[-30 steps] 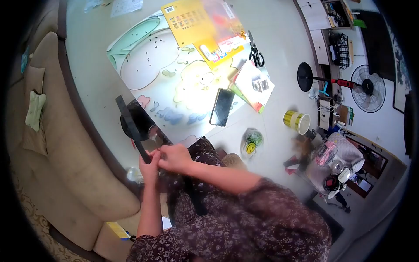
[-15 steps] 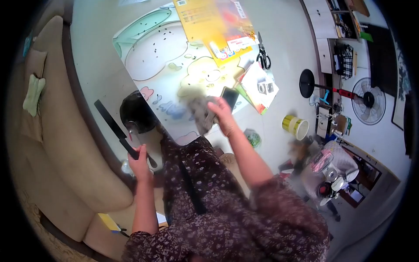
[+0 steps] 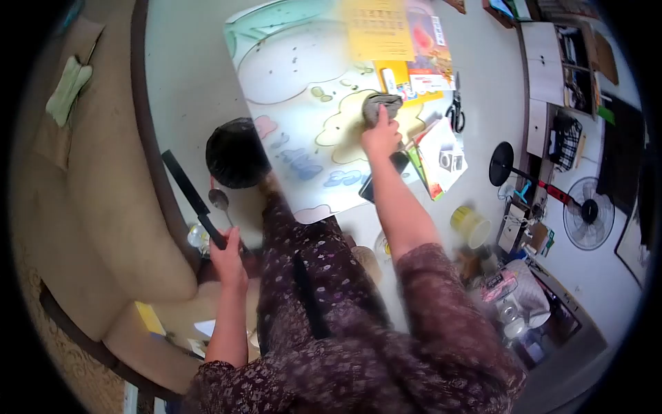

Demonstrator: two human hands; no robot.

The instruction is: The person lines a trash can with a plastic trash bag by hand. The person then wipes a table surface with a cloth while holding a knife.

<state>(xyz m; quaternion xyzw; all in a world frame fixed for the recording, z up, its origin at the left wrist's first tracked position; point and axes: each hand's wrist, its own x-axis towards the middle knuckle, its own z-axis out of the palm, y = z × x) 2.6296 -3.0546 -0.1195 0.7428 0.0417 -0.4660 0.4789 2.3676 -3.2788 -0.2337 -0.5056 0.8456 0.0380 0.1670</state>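
My left hand (image 3: 229, 261) is closed around a black-bladed knife (image 3: 183, 183) and a metal spoon (image 3: 219, 200), both pointing away from me beside the table. With my right hand (image 3: 381, 140) I grip a bunched grey cloth (image 3: 379, 105), which rests on the cartoon-printed tabletop (image 3: 283, 194) close to the yellow booklets (image 3: 379, 31). Small dark specks dot the table's far left part. A dark phone (image 3: 374, 186) lies under my right forearm, partly covered by it. Leaflets (image 3: 441, 162) and black scissors (image 3: 456, 114) lie along the right edge.
A bin lined with a black bag (image 3: 236, 153) stands against the table's left side. The brown sofa (image 3: 124, 214) runs along the left. To the right are a yellow bin (image 3: 471, 226), a standing fan (image 3: 589, 215) and shelves (image 3: 545, 65).
My right hand has carried the cloth away from me and rightward, from the near part of the table to beside the booklets. My left hand keeps the knife and spoon. The view has shifted.
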